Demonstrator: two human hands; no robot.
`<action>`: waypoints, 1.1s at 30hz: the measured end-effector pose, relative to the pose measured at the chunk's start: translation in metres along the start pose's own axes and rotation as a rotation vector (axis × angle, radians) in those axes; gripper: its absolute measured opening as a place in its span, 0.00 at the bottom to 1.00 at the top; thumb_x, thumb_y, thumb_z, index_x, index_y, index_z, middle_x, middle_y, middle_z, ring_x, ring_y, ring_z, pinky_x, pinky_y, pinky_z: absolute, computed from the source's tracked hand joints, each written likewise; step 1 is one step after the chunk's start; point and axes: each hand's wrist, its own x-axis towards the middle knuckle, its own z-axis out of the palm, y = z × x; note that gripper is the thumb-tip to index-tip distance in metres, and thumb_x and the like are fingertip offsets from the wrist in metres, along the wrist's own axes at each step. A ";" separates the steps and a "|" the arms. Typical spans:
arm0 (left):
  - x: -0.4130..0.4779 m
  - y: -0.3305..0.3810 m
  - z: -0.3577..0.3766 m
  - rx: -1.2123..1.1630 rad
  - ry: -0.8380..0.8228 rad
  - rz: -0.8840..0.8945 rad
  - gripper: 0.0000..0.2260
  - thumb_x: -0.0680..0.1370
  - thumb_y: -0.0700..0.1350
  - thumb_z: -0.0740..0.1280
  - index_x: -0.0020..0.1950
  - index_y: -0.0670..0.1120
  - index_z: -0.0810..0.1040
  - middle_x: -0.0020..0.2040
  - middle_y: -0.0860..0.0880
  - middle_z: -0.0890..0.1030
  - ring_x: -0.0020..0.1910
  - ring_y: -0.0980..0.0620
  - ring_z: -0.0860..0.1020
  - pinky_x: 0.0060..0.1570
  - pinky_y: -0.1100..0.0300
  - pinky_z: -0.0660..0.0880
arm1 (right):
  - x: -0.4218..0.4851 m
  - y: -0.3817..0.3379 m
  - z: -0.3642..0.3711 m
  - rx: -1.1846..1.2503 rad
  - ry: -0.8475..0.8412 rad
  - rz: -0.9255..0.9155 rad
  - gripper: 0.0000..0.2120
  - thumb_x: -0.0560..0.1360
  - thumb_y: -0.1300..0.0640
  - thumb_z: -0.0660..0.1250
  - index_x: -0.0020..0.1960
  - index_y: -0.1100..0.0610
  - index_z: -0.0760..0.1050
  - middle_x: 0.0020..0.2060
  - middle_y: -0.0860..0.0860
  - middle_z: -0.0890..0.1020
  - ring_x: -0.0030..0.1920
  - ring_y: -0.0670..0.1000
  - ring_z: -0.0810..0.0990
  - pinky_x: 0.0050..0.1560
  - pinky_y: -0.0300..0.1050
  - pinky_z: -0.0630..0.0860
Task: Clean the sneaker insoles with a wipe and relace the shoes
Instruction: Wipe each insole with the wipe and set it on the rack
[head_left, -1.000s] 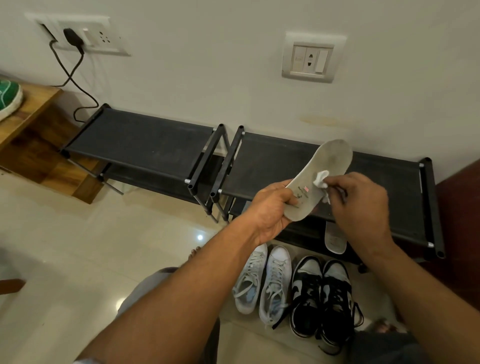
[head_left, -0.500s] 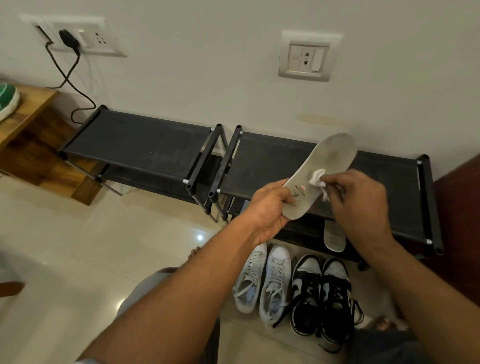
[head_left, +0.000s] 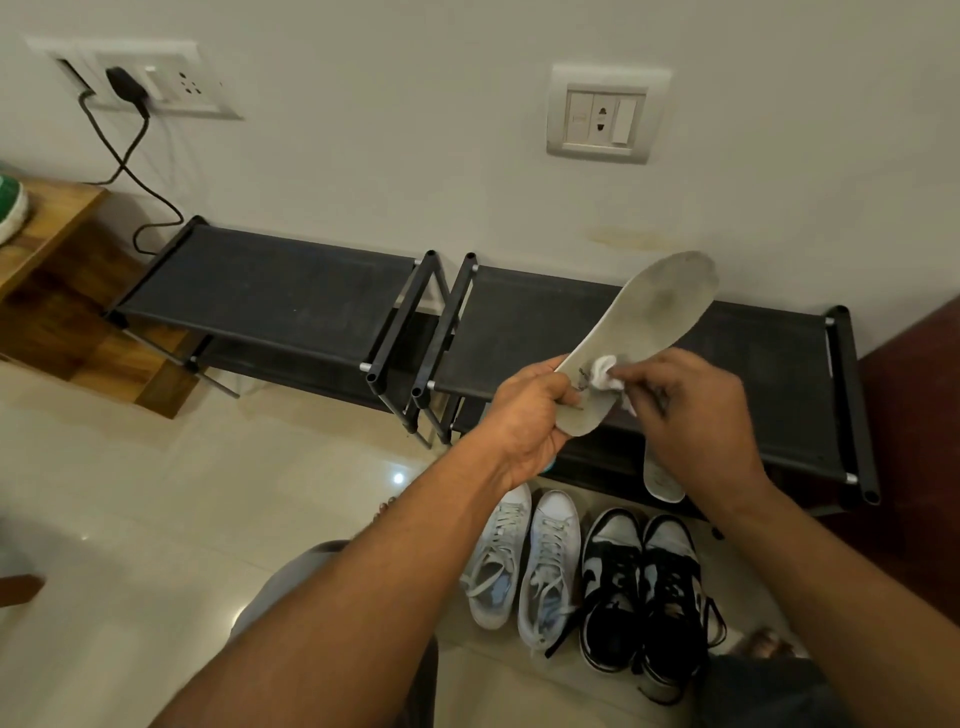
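My left hand (head_left: 527, 421) grips the heel end of a grey, soiled insole (head_left: 657, 312), which points up and to the right over the shoe rack. My right hand (head_left: 696, 410) pinches a small white wipe (head_left: 605, 371) and presses it on the insole near the heel. A second insole (head_left: 662, 480) leans on the rack's lower shelf, partly hidden behind my right wrist. On the floor below stand a white pair of sneakers (head_left: 524, 561) and a black-and-white pair (head_left: 641, 587) with loose laces.
Two black shoe racks (head_left: 291, 291) stand side by side against the wall. A wooden shelf (head_left: 47, 244) with a green shoe is at the left. A charger cable (head_left: 130, 161) hangs from a wall socket. My knees are low in view.
The wipe has slid down the insole toward the heel, closer to my left hand. The insole's toe end has tipped a little higher.
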 end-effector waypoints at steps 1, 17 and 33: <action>-0.001 0.000 0.001 0.012 -0.011 -0.007 0.24 0.77 0.25 0.57 0.71 0.35 0.77 0.67 0.30 0.79 0.66 0.34 0.80 0.71 0.40 0.76 | 0.005 0.007 -0.004 0.003 0.042 0.072 0.10 0.76 0.62 0.75 0.57 0.55 0.86 0.48 0.50 0.85 0.46 0.47 0.82 0.52 0.49 0.83; -0.003 -0.002 0.004 0.073 -0.055 -0.012 0.24 0.77 0.25 0.56 0.69 0.36 0.80 0.66 0.32 0.81 0.63 0.37 0.80 0.72 0.42 0.75 | -0.001 -0.002 0.003 0.032 0.020 0.012 0.09 0.76 0.61 0.75 0.56 0.54 0.86 0.46 0.49 0.85 0.45 0.49 0.84 0.50 0.48 0.82; -0.014 0.003 0.006 0.169 -0.125 -0.015 0.25 0.78 0.25 0.54 0.64 0.42 0.82 0.59 0.36 0.84 0.56 0.44 0.83 0.64 0.50 0.80 | -0.003 -0.007 0.003 0.071 0.040 -0.010 0.09 0.76 0.62 0.76 0.55 0.54 0.86 0.47 0.49 0.85 0.45 0.45 0.82 0.51 0.43 0.81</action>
